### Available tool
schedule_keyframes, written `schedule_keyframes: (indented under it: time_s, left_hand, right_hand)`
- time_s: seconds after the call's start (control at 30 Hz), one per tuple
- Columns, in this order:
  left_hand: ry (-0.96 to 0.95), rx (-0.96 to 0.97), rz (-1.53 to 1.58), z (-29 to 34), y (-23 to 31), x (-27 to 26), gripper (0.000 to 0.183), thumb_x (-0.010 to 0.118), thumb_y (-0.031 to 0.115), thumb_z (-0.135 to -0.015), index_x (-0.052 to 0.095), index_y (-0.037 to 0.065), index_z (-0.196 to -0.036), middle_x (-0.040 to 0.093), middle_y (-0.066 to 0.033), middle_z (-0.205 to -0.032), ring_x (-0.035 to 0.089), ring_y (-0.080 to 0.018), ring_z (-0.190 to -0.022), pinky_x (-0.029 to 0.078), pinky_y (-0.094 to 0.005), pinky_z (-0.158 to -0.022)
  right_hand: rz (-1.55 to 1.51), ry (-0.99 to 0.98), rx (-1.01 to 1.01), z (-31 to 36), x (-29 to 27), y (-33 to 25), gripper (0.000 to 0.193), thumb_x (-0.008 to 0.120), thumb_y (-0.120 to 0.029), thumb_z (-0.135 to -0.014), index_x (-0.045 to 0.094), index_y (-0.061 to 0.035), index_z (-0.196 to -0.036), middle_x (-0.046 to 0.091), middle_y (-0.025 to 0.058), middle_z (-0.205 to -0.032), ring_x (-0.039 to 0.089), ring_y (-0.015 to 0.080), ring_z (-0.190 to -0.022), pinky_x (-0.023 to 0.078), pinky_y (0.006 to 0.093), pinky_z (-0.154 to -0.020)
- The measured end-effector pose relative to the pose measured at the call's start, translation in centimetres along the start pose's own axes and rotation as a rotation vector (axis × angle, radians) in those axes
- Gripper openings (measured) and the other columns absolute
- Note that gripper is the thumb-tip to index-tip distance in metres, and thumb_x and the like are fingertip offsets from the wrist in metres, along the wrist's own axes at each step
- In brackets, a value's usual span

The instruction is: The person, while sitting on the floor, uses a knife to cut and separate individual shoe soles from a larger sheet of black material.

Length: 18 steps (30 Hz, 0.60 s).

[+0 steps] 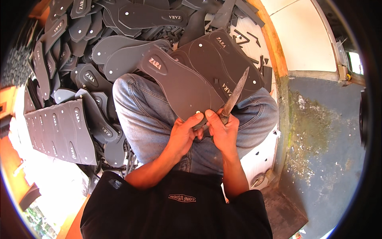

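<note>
A dark grey sandal sole (183,85) with light printing at its heel lies tilted across my lap. My left hand (184,133) is closed on its rounded toe end, thumb on top beside a white dot. My right hand (225,133) grips the dark handle of a knife (238,92), whose worn blade points up and away to the right. Its thumb also presses the sole's edge, close to the left thumb. Under the sole, a larger dark sheet (209,51) with pressed sole outlines rests over my right leg. The fingers beneath the sole are partly hidden.
Many grey soles (89,77) are heaped on the left and far side. An uncut marked sheet (61,129) leans at the left. Narrow offcuts (254,38) litter the far right, near a wooden edge (274,44). A brown block (284,213) stands at the lower right.
</note>
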State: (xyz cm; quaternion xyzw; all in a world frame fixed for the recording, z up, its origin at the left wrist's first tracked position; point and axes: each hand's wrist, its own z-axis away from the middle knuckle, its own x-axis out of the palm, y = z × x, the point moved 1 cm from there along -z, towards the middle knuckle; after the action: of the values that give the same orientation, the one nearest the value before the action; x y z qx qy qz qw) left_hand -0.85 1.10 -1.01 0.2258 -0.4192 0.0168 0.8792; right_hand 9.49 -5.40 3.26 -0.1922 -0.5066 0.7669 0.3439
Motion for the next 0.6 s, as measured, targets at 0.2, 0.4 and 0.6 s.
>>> schedule_keyframes:
  time_s: [0.2,0.4,0.6]
  left_hand:
    - [0.051,-0.003,0.016,0.8,-0.6,0.3,0.015,0.064,0.024,-0.088,0.059,0.01,-0.09,0.058,-0.0026,-0.072,0.051,-0.0105,-0.052,0.043,-0.0254,-0.048]
    - [0.104,-0.042,0.092,2.2,-1.5,2.2,0.015,0.063,0.025,-0.088,0.058,0.012,-0.091,0.057,-0.0022,-0.071,0.052,-0.0108,-0.056,0.044,-0.0258,-0.051]
    - [0.045,-0.037,0.151,2.7,-2.1,2.2,0.015,0.064,0.024,-0.088,0.058,0.011,-0.091,0.058,-0.0031,-0.073,0.053,-0.011,-0.058,0.045,-0.0262,-0.052]
  right_hand:
    - [0.455,0.091,-0.081,1.8,-2.6,1.6,0.031,0.066,-0.026,-0.086,0.056,0.0006,-0.074,0.052,0.0071,-0.054,0.05,0.0177,-0.047,0.04,0.0324,-0.045]
    - [0.993,0.205,-0.099,6.1,-4.9,2.9,0.034,0.066,-0.023,-0.085,0.048,-0.0028,-0.064,0.047,0.0148,-0.048,0.05,0.0342,-0.044,0.039,0.0405,-0.044]
    - [1.001,0.224,-0.039,7.1,-4.9,3.6,0.029,0.064,-0.018,-0.083,0.049,-0.0021,-0.064,0.051,0.0182,-0.05,0.054,0.0387,-0.047,0.04,0.0443,-0.047]
